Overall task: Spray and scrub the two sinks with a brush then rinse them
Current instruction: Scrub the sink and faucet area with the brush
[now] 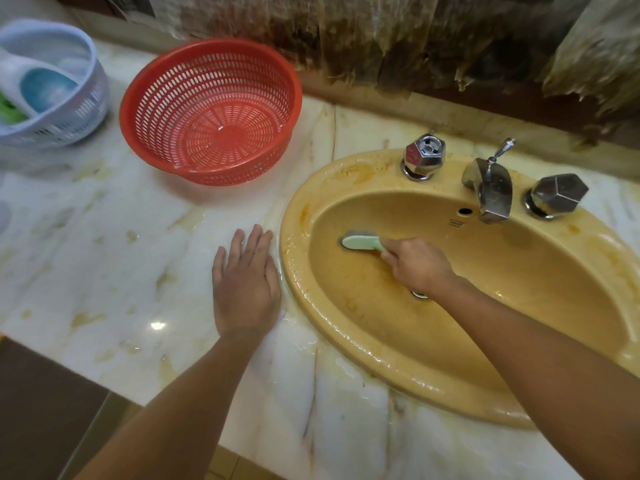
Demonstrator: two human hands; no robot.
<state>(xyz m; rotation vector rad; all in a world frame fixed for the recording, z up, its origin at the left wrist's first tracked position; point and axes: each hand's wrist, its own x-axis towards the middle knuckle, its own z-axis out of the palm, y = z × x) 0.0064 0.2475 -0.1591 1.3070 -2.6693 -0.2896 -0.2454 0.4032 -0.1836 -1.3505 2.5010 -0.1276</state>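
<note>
A yellow oval sink (pixel 346 341) is set into the marble counter, wet and stained orange along its rim. My right hand (pixel 417 266) grips the handle of a pale green scrub brush (pixel 360 242), whose head lies against the basin's left inner wall. My left hand (pixel 246 282) rests flat, fingers straight, on the wet counter just left of the sink rim. A chrome faucet (pixel 491 188) stands at the back between two faceted knobs (pixel 424 155) (pixel 557 194). The drain (pixel 420 294) is partly hidden behind my right wrist. Only one sink is in view.
A red perforated basket (pixel 211 112) stands on the marble counter (pixel 104 244) behind my left hand. A pale blue basket (pixel 52 84) with items inside sits at the far left. A stained wall (pixel 415 39) runs along the back. The counter's front edge is near my forearms.
</note>
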